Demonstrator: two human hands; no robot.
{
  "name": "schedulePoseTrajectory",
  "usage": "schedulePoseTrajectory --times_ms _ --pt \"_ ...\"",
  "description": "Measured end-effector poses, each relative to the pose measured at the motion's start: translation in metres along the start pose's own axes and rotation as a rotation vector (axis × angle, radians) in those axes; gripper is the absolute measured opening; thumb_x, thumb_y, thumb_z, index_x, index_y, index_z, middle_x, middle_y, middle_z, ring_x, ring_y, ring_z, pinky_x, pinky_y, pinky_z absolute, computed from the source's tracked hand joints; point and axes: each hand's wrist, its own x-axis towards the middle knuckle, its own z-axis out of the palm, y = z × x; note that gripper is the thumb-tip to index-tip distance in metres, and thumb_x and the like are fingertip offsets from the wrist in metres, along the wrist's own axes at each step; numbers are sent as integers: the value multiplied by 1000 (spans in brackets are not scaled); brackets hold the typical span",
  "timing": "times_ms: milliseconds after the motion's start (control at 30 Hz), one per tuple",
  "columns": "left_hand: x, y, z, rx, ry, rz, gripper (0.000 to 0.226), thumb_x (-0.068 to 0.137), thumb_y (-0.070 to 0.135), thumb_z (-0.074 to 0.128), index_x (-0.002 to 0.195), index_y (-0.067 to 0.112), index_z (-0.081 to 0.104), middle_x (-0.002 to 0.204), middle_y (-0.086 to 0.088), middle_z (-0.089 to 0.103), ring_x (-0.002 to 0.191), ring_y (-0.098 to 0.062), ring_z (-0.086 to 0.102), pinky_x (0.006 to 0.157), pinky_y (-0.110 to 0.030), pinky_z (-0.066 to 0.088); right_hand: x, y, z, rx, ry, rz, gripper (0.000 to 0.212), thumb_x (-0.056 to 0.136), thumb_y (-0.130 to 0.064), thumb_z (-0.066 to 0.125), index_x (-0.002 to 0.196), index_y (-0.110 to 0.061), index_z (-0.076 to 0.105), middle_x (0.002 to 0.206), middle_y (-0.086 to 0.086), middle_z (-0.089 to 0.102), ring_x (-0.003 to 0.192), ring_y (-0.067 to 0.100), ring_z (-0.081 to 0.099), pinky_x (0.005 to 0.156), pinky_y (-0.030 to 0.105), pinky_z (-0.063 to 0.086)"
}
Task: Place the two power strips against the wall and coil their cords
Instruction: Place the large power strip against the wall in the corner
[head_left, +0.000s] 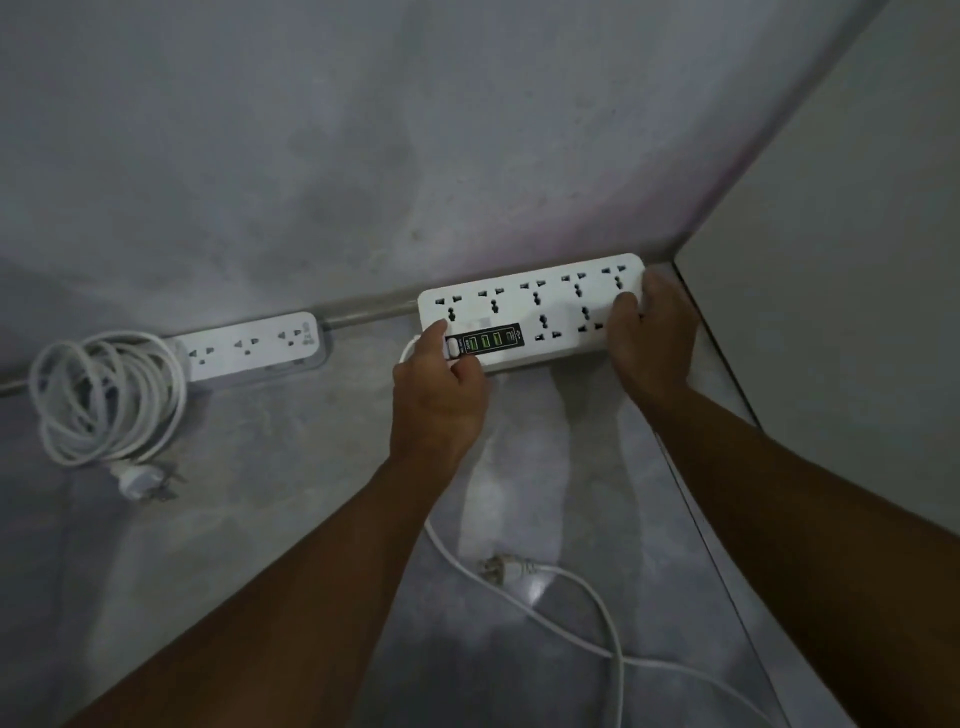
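A large white power strip (524, 309) with two rows of sockets and a black USB panel lies along the base of the wall, near the corner. My left hand (439, 395) holds its left end, thumb on top. My right hand (652, 345) grips its right end. Its white cord (566, 618) trails loose over the floor toward me, with the plug (506, 568) lying free. A smaller white power strip (249, 345) rests against the wall at the left. Beside it lies its coiled cord (106, 397), with the plug (143, 486) at the front of the coil.
A grey wall (363, 156) runs across the back and meets a pale side wall (841, 260) at the right corner. A thin grey conduit (363, 312) follows the foot of the back wall. The floor (270, 493) is glossy grey.
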Motion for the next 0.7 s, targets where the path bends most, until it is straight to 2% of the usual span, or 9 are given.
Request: schedulePoseTrajectory --times_ms 67,167,267,367,467,533,600,667,700 --pt "4 -6 3 -4 -2 -13 48 93 18 49 141 11 51 129 -17 62 117 -29 59 101 -35 49 6 0 6 -9 -44 -12 61 77 -40 33 117 -5 62 116 15 67 110 34 60 95 43 49" --pt "7 -10 5 25 -9 -50 48 95 15 49 143 13 48 134 -17 57 123 -25 51 97 -23 40 13 3 14 10 -107 10 67 74 -44 33 122 -8 62 121 14 67 115 31 59 101 42 48" --pt "11 -10 5 19 -10 -66 48 95 15 49 143 16 48 133 -18 54 119 -25 53 90 -20 36 19 9 22 11 -166 25 54 69 -47 31 99 -10 57 104 11 64 99 24 57 88 38 45" --pt "17 -13 7 22 -5 -53 49 93 14 50 142 16 49 133 -18 55 114 -28 60 95 -25 43 21 11 24 -9 -205 7 24 73 -39 35 92 -24 39 92 0 49 87 16 43 78 29 32" --pt "22 -16 9 40 -11 -39 50 92 13 51 142 15 49 130 -18 57 108 -29 63 97 -31 48 20 16 25 -17 -230 -32 5 84 -19 45 85 -16 41 84 2 51 79 19 45 66 27 31" --pt "22 -20 11 58 -14 -16 51 90 12 51 141 14 49 126 -18 59 107 -29 63 98 -31 48 19 20 23 -11 -246 -62 7 87 -10 46 84 -13 40 81 2 49 74 19 44 59 28 28" --pt "21 -27 12 64 -25 22 52 87 14 50 140 13 49 126 -16 60 107 -29 64 98 -39 52 18 21 23 -21 -266 -89 8 88 -8 45 86 -12 38 82 4 48 76 20 44 64 29 29" --pt "21 -34 15 66 -44 34 55 86 16 50 140 12 47 132 -15 58 112 -30 63 97 -44 53 17 24 26 -46 -279 -137 6 87 -13 41 89 -8 39 88 12 49 79 23 46 68 33 33" --pt "20 -37 16 67 -50 37 56 86 18 49 141 11 46 135 -16 56 117 -31 60 99 -45 51 15 27 30 -62 -291 -157 19 86 -19 38 93 -3 43 97 20 52 86 28 51 70 39 38"
